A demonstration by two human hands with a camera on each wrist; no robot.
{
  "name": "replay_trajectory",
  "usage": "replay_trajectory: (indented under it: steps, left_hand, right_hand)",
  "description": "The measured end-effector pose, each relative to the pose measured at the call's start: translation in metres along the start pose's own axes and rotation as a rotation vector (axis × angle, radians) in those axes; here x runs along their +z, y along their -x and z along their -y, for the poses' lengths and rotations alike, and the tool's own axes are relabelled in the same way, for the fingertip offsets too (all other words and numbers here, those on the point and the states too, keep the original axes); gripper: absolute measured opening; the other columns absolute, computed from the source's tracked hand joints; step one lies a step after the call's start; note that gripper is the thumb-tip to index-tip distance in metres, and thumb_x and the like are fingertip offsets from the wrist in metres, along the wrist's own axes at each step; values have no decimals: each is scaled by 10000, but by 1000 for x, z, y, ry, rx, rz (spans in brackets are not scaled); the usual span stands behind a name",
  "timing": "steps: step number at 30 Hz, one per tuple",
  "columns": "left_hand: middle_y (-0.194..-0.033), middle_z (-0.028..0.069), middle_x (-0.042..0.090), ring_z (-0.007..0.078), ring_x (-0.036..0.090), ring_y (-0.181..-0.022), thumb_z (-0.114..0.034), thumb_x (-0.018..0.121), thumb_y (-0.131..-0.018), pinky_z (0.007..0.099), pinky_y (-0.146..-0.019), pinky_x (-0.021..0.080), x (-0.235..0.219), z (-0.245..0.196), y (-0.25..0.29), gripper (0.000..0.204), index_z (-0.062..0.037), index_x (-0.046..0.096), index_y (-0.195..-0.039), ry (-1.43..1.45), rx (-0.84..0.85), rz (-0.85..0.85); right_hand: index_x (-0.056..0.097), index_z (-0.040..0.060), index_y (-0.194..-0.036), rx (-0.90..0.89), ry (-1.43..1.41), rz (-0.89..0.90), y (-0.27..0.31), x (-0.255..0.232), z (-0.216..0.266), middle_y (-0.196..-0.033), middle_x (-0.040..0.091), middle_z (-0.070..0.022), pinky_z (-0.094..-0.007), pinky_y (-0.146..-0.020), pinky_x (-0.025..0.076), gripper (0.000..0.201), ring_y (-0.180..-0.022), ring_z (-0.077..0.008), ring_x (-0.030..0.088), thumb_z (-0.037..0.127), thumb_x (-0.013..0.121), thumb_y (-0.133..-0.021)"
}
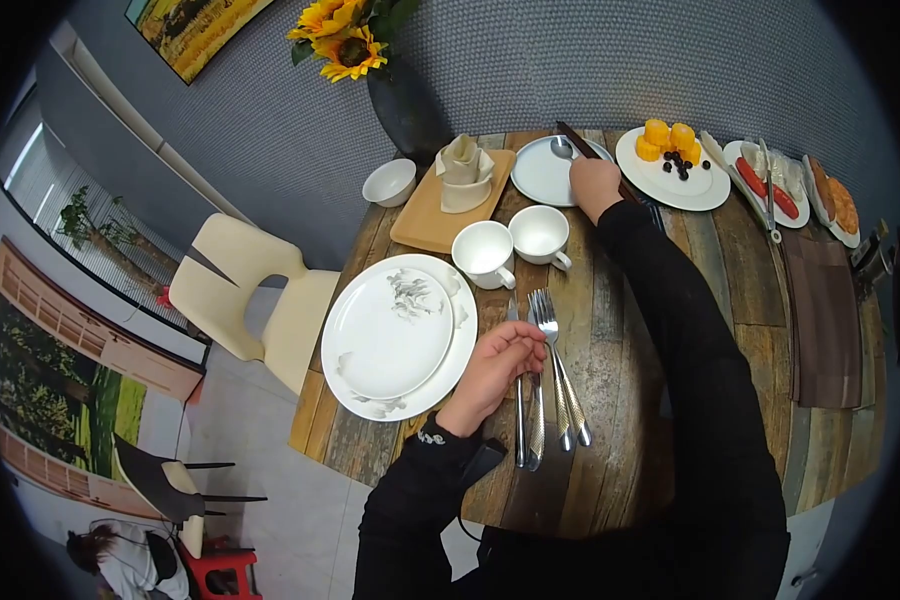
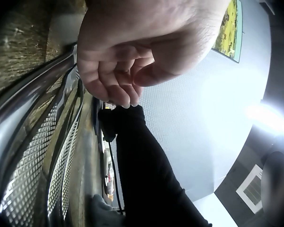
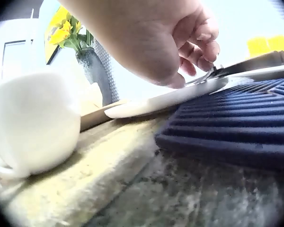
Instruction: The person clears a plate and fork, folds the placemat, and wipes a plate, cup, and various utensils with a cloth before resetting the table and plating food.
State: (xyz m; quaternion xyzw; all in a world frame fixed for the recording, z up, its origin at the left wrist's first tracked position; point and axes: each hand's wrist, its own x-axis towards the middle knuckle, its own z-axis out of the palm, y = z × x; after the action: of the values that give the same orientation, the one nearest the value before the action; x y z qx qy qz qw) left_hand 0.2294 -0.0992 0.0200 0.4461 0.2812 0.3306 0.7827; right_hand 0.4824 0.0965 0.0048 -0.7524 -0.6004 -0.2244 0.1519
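My left hand [image 1: 500, 365] hovers with loosely curled fingers over the handles of table knives [image 1: 520, 420]; nothing shows between finger and thumb. Right beside it lie forks [image 1: 560, 385] with textured handles. At the far side of the table, my right hand [image 1: 597, 185] reaches to the rim of a pale plate [image 1: 540, 180]. Its thumb and finger pinch the handle end of a metal spoon [image 1: 561, 148], whose bowl points away over the plate. A long dark object [image 1: 576, 138] slants across the plate's far edge. A dark blue ridged mat [image 3: 227, 127] lies below the right hand.
Two white cups [image 1: 483, 252] stand between my hands, near stacked patterned plates [image 1: 390, 330]. Behind are a wooden tray [image 1: 425, 225] with a folded napkin, a bowl [image 1: 390, 183] and a dark vase [image 1: 405, 105]. Rightward, a plate [image 1: 705, 195] holds corn and berries, near a brown cloth [image 1: 820, 320].
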Motion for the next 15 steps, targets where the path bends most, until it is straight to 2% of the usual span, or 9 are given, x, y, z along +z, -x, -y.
replay_trajectory:
  steps: [1,3,4,6,8,9,10,12,15]
  left_hand:
    - [-797,53,557,115,534,-701,-35,418,-858,229,-670,446,-2,1,-1,131,-2,505,-949,6,-6,-3]
    - [-785,54,557,114,534,-669,-35,412,-858,221,-633,450,-5,3,-3,130,-4,503,-944,52,18,-39]
    - [-774,60,559,113,533,-640,-34,401,-859,214,-600,451,-6,2,-3,132,-2,499,-942,31,25,-57]
    - [-760,64,559,111,532,-627,-38,394,-863,207,-584,447,-6,2,-3,137,2,497,-943,40,41,-64]
    - [-753,63,561,110,532,-617,-38,394,-863,205,-575,446,-6,3,-3,137,3,497,-944,28,51,-58]
    - [-746,63,563,109,532,-608,-39,394,-863,203,-566,445,-7,4,-2,137,3,496,-945,7,62,-59]
    - [-746,63,563,109,532,-608,-39,394,-863,203,-566,445,-7,5,-2,137,3,496,-945,14,59,-52]
    - [-734,60,566,106,531,-589,-39,397,-862,201,-551,443,-7,7,-3,137,4,497,-945,-8,69,-91]
    - [-726,61,558,102,518,-570,-23,412,-838,210,-525,424,-8,9,-4,139,0,503,-940,33,115,-73]
  right_hand:
    - [652,77,-686,-3,2,8,4,-6,-1,-597,620,-69,-352,-332,400,139,-513,-209,613,98,518,-714]
    - [622,47,-762,-172,-27,42,15,-41,3,-666,625,-114,-332,-491,483,131,-619,-243,631,120,515,-740]
    - [622,47,-762,-172,-17,51,21,-55,4,-666,625,-114,-332,-491,483,131,-619,-243,631,120,515,-740]
    - [629,26,-762,-304,-91,237,38,-83,9,-696,620,-144,-360,-555,489,165,-661,-277,623,156,534,-724]
    - [630,17,-759,-351,-203,465,61,-114,13,-722,617,-155,-382,-603,484,214,-706,-306,610,202,536,-710]
    - [638,30,-825,-364,-183,615,72,-132,16,-842,631,-132,-383,-635,489,222,-792,-288,612,176,541,-688]
    - [631,26,-841,-381,-219,685,85,-142,16,-833,628,-138,-379,-645,485,238,-787,-289,610,195,548,-696]
    - [626,28,-853,-437,-196,748,106,-160,12,-826,625,-142,-380,-648,481,254,-789,-292,605,218,556,-700]
    - [625,32,-848,-453,-177,727,129,-160,4,-814,622,-142,-384,-642,478,278,-780,-295,602,265,571,-705]
